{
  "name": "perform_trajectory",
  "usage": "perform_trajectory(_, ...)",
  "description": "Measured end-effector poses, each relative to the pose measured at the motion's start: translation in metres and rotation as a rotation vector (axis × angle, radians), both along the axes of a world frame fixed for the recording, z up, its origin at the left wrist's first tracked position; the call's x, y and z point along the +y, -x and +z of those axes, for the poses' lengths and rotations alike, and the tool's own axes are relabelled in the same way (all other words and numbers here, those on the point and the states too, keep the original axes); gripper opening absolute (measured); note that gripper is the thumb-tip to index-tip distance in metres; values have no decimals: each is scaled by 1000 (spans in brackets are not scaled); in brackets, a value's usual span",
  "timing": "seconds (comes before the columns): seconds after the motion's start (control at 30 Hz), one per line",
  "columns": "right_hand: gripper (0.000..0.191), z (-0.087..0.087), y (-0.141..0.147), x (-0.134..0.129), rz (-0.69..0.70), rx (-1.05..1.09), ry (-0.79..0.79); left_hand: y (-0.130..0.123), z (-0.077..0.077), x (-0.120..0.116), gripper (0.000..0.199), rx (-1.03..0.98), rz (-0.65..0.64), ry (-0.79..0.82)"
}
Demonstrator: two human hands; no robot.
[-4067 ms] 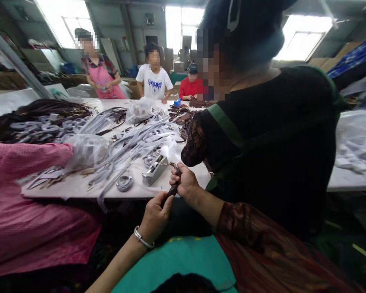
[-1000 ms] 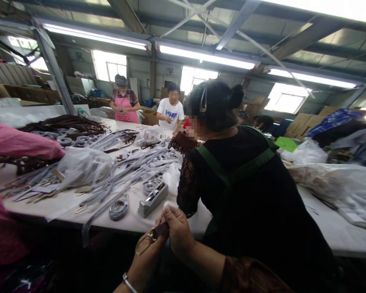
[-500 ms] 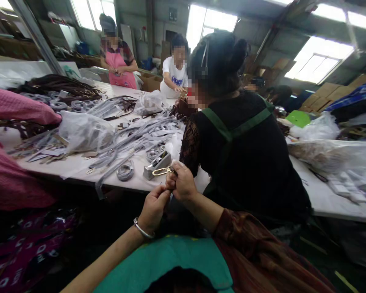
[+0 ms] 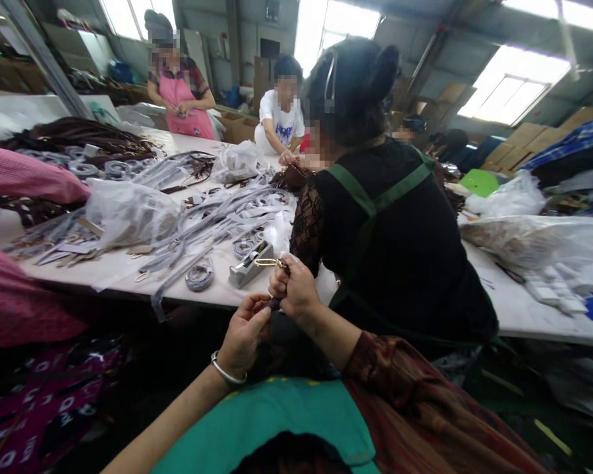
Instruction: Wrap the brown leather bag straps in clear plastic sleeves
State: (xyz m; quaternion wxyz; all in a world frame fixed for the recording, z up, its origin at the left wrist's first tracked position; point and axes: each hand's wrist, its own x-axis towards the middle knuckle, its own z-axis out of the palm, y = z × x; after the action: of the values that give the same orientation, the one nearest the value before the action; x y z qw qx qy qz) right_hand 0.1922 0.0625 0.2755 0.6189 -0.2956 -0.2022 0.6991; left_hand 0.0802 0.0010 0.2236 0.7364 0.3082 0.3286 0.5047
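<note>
My right hand [image 4: 299, 288] is closed round a dark brown strap [image 4: 273, 304] near its gold metal clasp [image 4: 265, 262], which sticks out to the left above my fist. Just below and to the left, my left hand [image 4: 247, 326] pinches the same strap between thumb and fingers. Most of the strap is hidden by my hands. Behind the clasp, a grey tape dispenser [image 4: 251, 263] stands on the table's edge. A coiled grey strap [image 4: 199, 275] lies left of it.
Wrapped grey straps [image 4: 217, 220] and a clear plastic bag [image 4: 133, 210] cover the white table [image 4: 217, 289]. A co-worker in black [image 4: 405, 250] sits close on my right. A pink sleeve [image 4: 29, 174] reaches in from the left. Two other people stand across the table.
My left fingers have shifted and loosened slightly, so more of the dark strap shows between my hands. The gold clasp has turned to a narrower view. The camera view has shifted a little.
</note>
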Motion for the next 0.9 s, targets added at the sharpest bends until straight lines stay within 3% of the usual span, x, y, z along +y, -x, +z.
perform_trajectory(0.67,30,1,-7,7,18,70,52,-6,-3,6,33,139,-19,-83)
perform_trajectory(0.9,30,1,-7,7,-51,23,76,-9,-5,12,31,436,122,-171)
